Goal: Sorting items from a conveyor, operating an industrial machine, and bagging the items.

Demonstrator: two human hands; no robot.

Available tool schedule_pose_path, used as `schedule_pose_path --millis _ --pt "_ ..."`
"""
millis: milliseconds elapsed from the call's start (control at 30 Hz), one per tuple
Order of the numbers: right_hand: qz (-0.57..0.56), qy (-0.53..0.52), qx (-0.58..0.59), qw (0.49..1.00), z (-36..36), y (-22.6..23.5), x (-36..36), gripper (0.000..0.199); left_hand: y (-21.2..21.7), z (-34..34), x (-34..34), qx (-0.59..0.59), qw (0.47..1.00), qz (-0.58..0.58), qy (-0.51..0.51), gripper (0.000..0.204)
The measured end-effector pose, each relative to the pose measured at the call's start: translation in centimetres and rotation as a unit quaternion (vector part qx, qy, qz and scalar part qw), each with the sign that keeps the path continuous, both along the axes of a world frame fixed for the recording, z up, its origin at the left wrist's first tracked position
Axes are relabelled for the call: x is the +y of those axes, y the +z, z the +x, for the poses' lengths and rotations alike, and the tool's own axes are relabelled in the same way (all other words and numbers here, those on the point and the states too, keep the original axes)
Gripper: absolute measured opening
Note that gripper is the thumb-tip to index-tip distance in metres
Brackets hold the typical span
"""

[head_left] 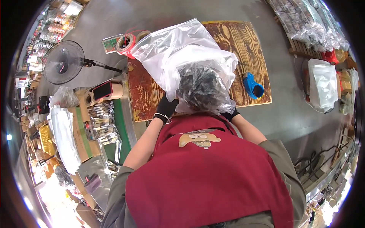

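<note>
The left hand, in a black glove with a thin band at the wrist, presses flat-fingered against the left side of one large clear plastic bag; its fingers curl lightly onto the film, gripping the bag's lower bulge. The right hand, also black-gloved, is mostly hidden under the bag's lower right edge, so only a few fingers show; it touches the bag, but how far it is closed cannot be told. Both forearms rise from the lower edge, bare to the elbow, either side of a red apron.

The bag stands on one worn wooden board, right at its near edge against the person's body. Its bottom is filled with a dark heap of small packets; the upper part is empty film, crumpled and leaning away to the far left.

On the board to the right of the bag lies one blue tape dispenser, well apart from the hands. Beyond the board's far left corner sits one red tape roll. Further left stands one black fan, and near it one phone with a red case rests on cardboard rolls.
</note>
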State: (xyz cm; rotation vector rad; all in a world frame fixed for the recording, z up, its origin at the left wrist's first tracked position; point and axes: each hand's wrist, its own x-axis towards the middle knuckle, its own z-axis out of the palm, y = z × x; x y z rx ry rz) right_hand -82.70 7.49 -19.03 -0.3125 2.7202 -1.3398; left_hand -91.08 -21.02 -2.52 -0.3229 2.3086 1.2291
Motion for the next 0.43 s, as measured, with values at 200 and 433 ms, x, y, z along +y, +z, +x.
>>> schedule_pose_path --millis 200,433 --pt "-0.300 -0.077 -0.073 0.948 -1.2 1.6 -1.7 0.077 -1.4 0.6 -1.4 0.046 0.998 -0.001 -0.033 0.041" --pt "0.231 0.055 -0.112 0.965 -6.9 9.2 -2.1 0.031 3.5 0.0 5.6 0.314 0.887 -0.121 -0.316 0.045"
